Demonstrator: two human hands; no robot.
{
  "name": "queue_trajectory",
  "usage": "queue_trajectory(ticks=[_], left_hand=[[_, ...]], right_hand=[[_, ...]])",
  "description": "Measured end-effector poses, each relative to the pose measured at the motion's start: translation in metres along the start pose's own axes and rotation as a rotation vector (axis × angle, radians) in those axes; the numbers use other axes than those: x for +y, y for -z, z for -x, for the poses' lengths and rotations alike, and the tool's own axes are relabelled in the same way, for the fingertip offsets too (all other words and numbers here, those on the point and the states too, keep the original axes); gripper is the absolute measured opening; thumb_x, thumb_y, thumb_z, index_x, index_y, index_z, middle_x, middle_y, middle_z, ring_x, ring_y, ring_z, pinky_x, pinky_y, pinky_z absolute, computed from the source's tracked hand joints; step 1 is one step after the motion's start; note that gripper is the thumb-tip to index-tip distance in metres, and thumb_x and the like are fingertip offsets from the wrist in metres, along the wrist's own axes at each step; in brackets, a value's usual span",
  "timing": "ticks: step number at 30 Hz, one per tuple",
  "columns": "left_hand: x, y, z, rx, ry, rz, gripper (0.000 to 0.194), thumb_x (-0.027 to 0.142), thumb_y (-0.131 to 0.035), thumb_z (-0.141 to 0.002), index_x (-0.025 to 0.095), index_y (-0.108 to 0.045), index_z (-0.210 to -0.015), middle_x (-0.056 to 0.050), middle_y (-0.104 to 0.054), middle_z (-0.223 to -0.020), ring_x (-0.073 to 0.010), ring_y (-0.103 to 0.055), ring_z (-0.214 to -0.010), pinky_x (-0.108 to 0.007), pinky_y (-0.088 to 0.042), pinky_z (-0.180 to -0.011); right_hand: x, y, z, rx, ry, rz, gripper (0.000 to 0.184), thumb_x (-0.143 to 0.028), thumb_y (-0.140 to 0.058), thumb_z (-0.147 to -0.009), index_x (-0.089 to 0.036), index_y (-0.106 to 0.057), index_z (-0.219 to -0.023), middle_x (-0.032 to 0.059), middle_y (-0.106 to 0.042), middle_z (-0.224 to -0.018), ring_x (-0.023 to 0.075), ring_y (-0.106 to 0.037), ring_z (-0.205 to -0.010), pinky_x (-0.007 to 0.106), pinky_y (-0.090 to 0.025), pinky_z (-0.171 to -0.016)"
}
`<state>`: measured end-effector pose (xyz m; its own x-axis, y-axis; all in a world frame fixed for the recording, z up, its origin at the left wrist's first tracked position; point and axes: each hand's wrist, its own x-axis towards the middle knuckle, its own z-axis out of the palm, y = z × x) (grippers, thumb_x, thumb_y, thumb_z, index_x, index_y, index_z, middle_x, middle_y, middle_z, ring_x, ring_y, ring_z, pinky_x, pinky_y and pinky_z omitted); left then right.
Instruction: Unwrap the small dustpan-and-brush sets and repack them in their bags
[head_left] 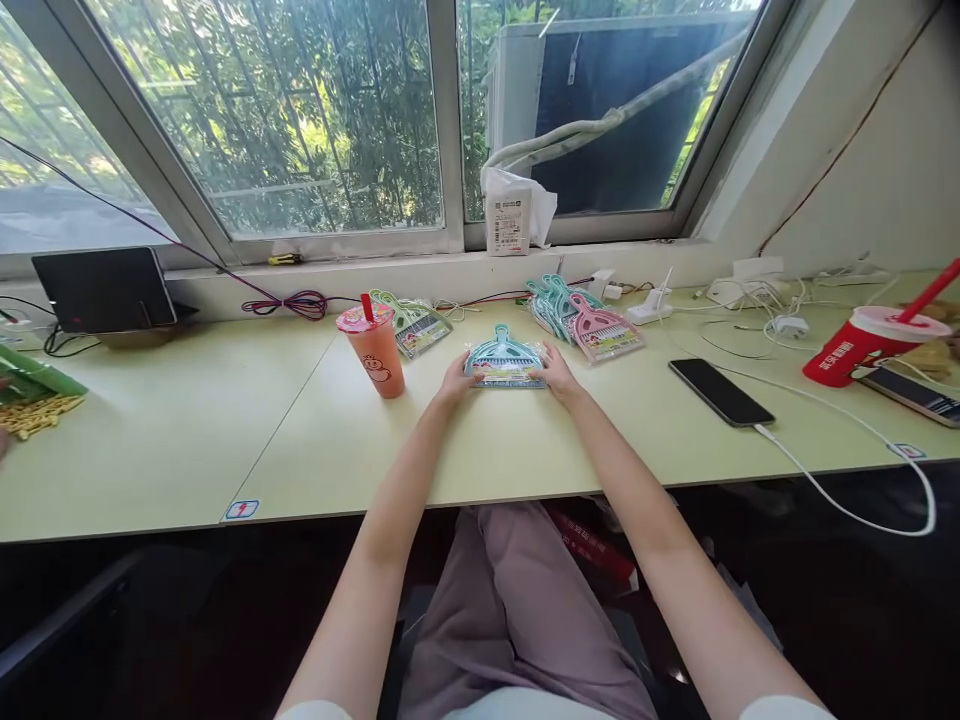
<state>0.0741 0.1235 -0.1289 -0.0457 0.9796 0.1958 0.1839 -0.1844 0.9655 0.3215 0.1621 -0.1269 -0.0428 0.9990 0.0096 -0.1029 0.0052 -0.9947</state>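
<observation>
One light-blue plastic dustpan-and-brush set [504, 366] in clear film, being held low over the pale yellow-green bench [300, 440]. Our left fingers [475, 377] and right fingers [538, 375] are gripping its side edges, the steadiest hold. We are judging it light, stiffish, slippery-wrapped. Orange cup [381, 362] is standing left; room is opening toward the front edge.

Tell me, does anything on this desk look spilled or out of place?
Loose yellow pieces lie beside green packaging at the far left, perhaps spilled, perhaps set out. On the right, the phone's white charging cable loops over the desk's front edge, and more cables lie tangled near the wall.
</observation>
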Motion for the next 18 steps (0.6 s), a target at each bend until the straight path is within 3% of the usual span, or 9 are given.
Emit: queue_trajectory(ticks=[2, 6, 8, 11, 13, 16, 18], left_hand=[[0.001, -0.003, -0.002, 0.079, 0.105, 0.021, 0.1, 0.023, -0.094, -0.059, 0.008, -0.05, -0.148, -0.024, -0.055, -0.148, -0.0399, -0.055, -0.136, -0.05, -0.045, -0.114], [0.006, -0.006, -0.001, 0.218, 0.212, 0.028, 0.121, 0.016, -0.097, -0.052, 0.006, -0.037, -0.156, -0.027, -0.055, -0.147, -0.0355, -0.061, -0.128, -0.044, -0.05, -0.109], [0.009, -0.006, 0.001, 0.192, 0.196, 0.046, 0.115, 0.017, -0.095, -0.053, 0.007, -0.041, -0.154, -0.022, -0.064, -0.136, -0.0326, -0.064, -0.121, -0.043, -0.051, -0.106], [0.016, -0.007, 0.004, 0.024, 0.081, 0.063, 0.083, 0.021, -0.086, -0.063, 0.01, -0.057, -0.14, -0.013, -0.072, -0.121, -0.0297, -0.066, -0.114, -0.043, -0.052, -0.104], [0.023, -0.009, 0.005, -0.024, 0.026, 0.015, 0.069, 0.02, -0.078, -0.069, 0.013, -0.062, -0.135, -0.01, -0.073, -0.12, -0.0296, -0.065, -0.116, -0.043, -0.051, -0.106], [0.035, -0.016, 0.009, 0.093, 0.08, -0.19, 0.073, 0.015, -0.073, -0.072, 0.01, -0.056, -0.143, -0.016, -0.066, -0.132, -0.0343, -0.058, -0.129, -0.044, -0.044, -0.115], [0.042, -0.022, 0.017, 0.217, 0.156, -0.333, 0.083, 0.017, -0.075, -0.074, 0.005, -0.045, -0.151, -0.024, -0.053, -0.146, -0.039, -0.044, -0.144, -0.045, -0.034, -0.122]], right_hand=[[0.0, -0.001, -0.004, 0.058, -0.045, -0.009, 0.118, 0.005, -0.071, -0.047, -0.017, -0.033, -0.157, 0.0215, -0.031, -0.166, 0.0337, -0.036, -0.153, 0.048, -0.046, -0.116], [0.0, 0.001, -0.01, 0.081, -0.101, -0.115, 0.11, 0.003, -0.074, -0.05, -0.011, -0.041, -0.153, 0.0209, -0.05, -0.154, 0.0322, -0.053, -0.141, 0.045, -0.05, -0.114], [-0.001, 0.004, -0.01, 0.059, -0.085, -0.17, 0.102, 0.0, -0.076, -0.054, -0.013, -0.046, -0.151, 0.0171, -0.057, -0.148, 0.0315, -0.058, -0.136, 0.046, -0.053, -0.112], [-0.002, 0.006, -0.01, 0.027, -0.021, -0.172, 0.097, -0.004, -0.077, -0.055, -0.017, -0.052, -0.148, 0.0129, -0.062, -0.143, 0.0306, -0.059, -0.133, 0.046, -0.053, -0.11], [-0.002, 0.004, -0.011, 0.027, 0.026, -0.108, 0.097, -0.006, -0.078, -0.056, -0.018, -0.052, -0.149, 0.0126, -0.063, -0.141, 0.0307, -0.06, -0.131, 0.048, -0.052, -0.11], [-0.006, -0.007, -0.013, 0.048, 0.068, 0.112, 0.093, -0.008, -0.075, -0.061, -0.013, -0.05, -0.151, 0.0148, -0.062, -0.139, 0.0305, -0.061, -0.127, 0.05, -0.047, -0.115], [-0.012, -0.016, -0.005, 0.083, 0.101, 0.297, 0.081, -0.009, -0.071, -0.068, -0.011, -0.054, -0.147, 0.0179, -0.058, -0.142, 0.0322, -0.055, -0.134, 0.052, -0.037, -0.122]])
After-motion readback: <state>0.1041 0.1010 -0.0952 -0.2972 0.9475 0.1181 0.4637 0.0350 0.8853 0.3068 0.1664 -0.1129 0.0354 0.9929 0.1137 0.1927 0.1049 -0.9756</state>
